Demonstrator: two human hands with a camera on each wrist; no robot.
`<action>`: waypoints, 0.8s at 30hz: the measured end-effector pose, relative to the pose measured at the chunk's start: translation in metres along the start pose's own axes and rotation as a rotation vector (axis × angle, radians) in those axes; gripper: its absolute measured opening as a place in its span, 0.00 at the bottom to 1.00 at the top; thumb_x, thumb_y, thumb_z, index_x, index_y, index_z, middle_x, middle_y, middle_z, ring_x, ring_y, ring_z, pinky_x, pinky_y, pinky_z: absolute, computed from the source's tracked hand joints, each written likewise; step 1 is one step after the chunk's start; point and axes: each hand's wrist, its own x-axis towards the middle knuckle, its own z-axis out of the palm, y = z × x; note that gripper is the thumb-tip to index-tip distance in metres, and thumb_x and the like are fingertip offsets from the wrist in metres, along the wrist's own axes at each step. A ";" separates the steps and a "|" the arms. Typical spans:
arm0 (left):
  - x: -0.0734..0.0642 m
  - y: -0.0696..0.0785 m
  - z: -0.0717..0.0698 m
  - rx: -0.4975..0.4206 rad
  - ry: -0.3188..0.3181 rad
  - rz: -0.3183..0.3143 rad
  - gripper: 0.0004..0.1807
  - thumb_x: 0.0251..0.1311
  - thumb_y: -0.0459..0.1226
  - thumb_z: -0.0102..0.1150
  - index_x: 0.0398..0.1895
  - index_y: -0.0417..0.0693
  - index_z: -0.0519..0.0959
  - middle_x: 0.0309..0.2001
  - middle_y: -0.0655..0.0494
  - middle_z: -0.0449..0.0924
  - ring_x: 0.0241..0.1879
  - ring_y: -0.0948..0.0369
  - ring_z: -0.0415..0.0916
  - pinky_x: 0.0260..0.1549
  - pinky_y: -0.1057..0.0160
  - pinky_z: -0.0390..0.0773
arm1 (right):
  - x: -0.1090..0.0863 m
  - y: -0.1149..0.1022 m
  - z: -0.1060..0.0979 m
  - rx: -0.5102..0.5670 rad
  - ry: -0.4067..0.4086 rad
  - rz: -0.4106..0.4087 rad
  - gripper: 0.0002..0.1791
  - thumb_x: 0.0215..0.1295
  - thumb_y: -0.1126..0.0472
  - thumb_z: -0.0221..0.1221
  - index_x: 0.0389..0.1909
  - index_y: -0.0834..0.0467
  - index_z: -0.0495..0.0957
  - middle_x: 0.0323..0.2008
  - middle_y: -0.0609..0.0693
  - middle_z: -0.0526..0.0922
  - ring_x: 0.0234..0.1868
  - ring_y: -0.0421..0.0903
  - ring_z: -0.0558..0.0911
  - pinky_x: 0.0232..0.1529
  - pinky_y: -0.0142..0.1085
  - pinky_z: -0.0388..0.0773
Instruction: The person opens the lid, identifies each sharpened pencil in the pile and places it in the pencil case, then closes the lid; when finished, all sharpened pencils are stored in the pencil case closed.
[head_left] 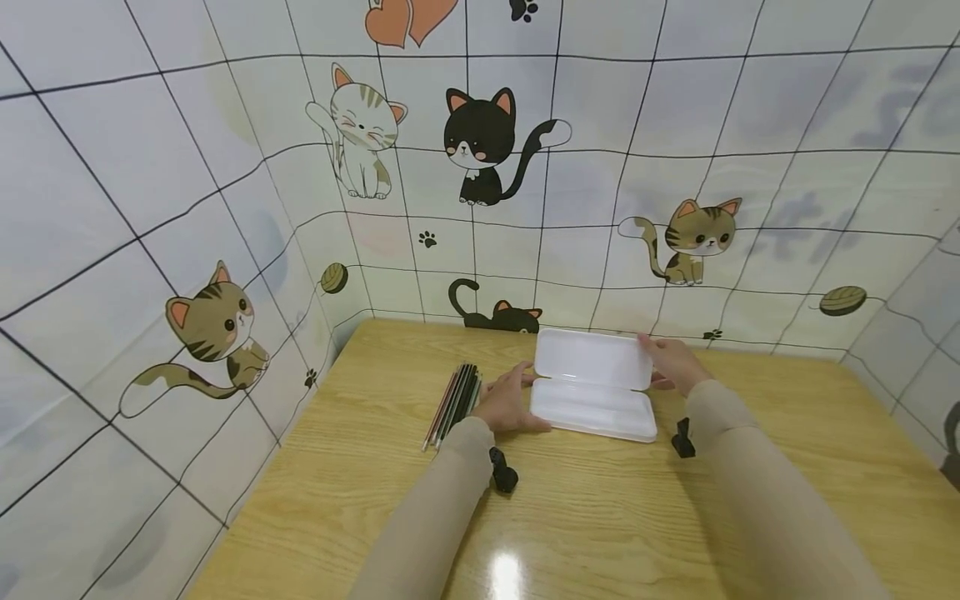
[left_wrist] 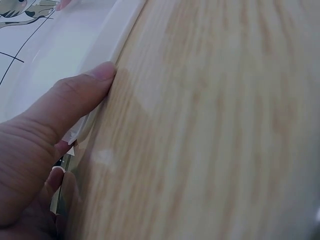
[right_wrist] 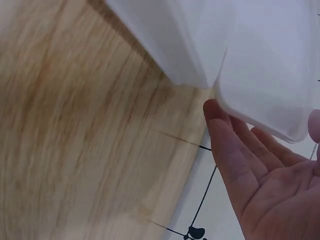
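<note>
A white plastic pencil case [head_left: 592, 408] lies opened out on the wooden table, its lid [head_left: 592, 357] tilted back at the far side. My left hand [head_left: 507, 402] holds the left end of the case; the thumb [left_wrist: 75, 95] lies along the near edge, and its other fingers are partly hidden. At the lid's right edge is my right hand [head_left: 675, 364], thumb near the upper corner and fingers [right_wrist: 232, 145] reaching behind the lid. Nothing shows inside the case. A bunch of pencils [head_left: 453, 404] lies just left of my left hand.
The table [head_left: 600, 508] meets a wall covering [head_left: 585, 192] with cat drawings at the back and left. A dark object [head_left: 951, 442] shows at the far right edge. Black straps with small devices [head_left: 503, 472] sit on both wrists.
</note>
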 end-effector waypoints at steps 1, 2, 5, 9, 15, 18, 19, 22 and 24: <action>0.001 -0.001 0.001 0.002 -0.003 -0.005 0.67 0.40 0.58 0.82 0.81 0.58 0.50 0.69 0.64 0.72 0.71 0.56 0.63 0.68 0.40 0.50 | -0.003 0.000 0.000 -0.003 -0.004 -0.015 0.49 0.79 0.34 0.33 0.77 0.75 0.44 0.72 0.75 0.57 0.61 0.69 0.76 0.59 0.54 0.77; 0.002 -0.002 0.002 -0.003 -0.007 -0.012 0.67 0.40 0.58 0.82 0.81 0.58 0.49 0.69 0.64 0.72 0.71 0.57 0.63 0.68 0.39 0.50 | -0.005 0.001 -0.001 -0.007 -0.010 -0.023 0.50 0.79 0.33 0.33 0.76 0.75 0.44 0.72 0.76 0.57 0.62 0.69 0.75 0.60 0.55 0.76; 0.002 -0.001 0.001 -0.011 -0.013 -0.019 0.67 0.39 0.58 0.82 0.81 0.59 0.49 0.69 0.65 0.71 0.71 0.57 0.63 0.69 0.40 0.49 | -0.011 0.002 -0.001 -0.026 -0.016 -0.029 0.52 0.77 0.31 0.32 0.76 0.76 0.44 0.71 0.76 0.58 0.64 0.69 0.72 0.61 0.56 0.74; 0.000 -0.001 0.001 -0.015 -0.003 0.000 0.67 0.39 0.59 0.82 0.81 0.58 0.50 0.69 0.64 0.72 0.71 0.57 0.64 0.67 0.40 0.51 | -0.021 0.008 -0.002 -0.108 -0.023 -0.064 0.50 0.78 0.32 0.33 0.75 0.75 0.51 0.69 0.75 0.62 0.64 0.70 0.70 0.61 0.60 0.73; 0.001 0.001 0.002 -0.024 -0.009 0.009 0.67 0.39 0.59 0.82 0.81 0.56 0.50 0.69 0.62 0.72 0.71 0.56 0.64 0.67 0.41 0.51 | -0.040 0.024 0.001 -0.270 -0.135 -0.163 0.45 0.81 0.40 0.42 0.74 0.78 0.50 0.71 0.78 0.57 0.71 0.77 0.57 0.67 0.68 0.59; 0.002 0.000 0.003 -0.024 -0.008 0.014 0.67 0.39 0.59 0.82 0.81 0.56 0.50 0.69 0.62 0.72 0.71 0.55 0.64 0.68 0.40 0.51 | -0.049 0.033 0.006 -0.286 -0.198 -0.190 0.48 0.78 0.43 0.52 0.74 0.79 0.47 0.71 0.80 0.54 0.72 0.78 0.54 0.68 0.68 0.56; 0.002 -0.001 0.003 -0.017 -0.005 0.015 0.67 0.39 0.60 0.81 0.81 0.56 0.50 0.69 0.62 0.72 0.71 0.56 0.64 0.67 0.41 0.51 | -0.051 0.035 0.008 -0.304 -0.206 -0.207 0.49 0.75 0.43 0.55 0.73 0.79 0.48 0.71 0.80 0.54 0.71 0.78 0.55 0.67 0.68 0.57; 0.003 -0.003 0.004 -0.007 0.004 0.019 0.67 0.39 0.60 0.81 0.80 0.56 0.51 0.69 0.62 0.72 0.70 0.56 0.65 0.67 0.40 0.52 | -0.056 0.039 0.014 -0.358 -0.206 -0.271 0.51 0.69 0.44 0.64 0.73 0.78 0.53 0.71 0.78 0.58 0.71 0.76 0.57 0.68 0.67 0.56; 0.004 -0.004 0.005 -0.005 0.007 0.021 0.67 0.39 0.61 0.81 0.80 0.56 0.51 0.69 0.63 0.72 0.70 0.56 0.65 0.66 0.40 0.53 | -0.057 0.040 0.018 -0.386 -0.197 -0.314 0.50 0.65 0.45 0.68 0.73 0.75 0.58 0.71 0.75 0.61 0.72 0.75 0.58 0.68 0.67 0.56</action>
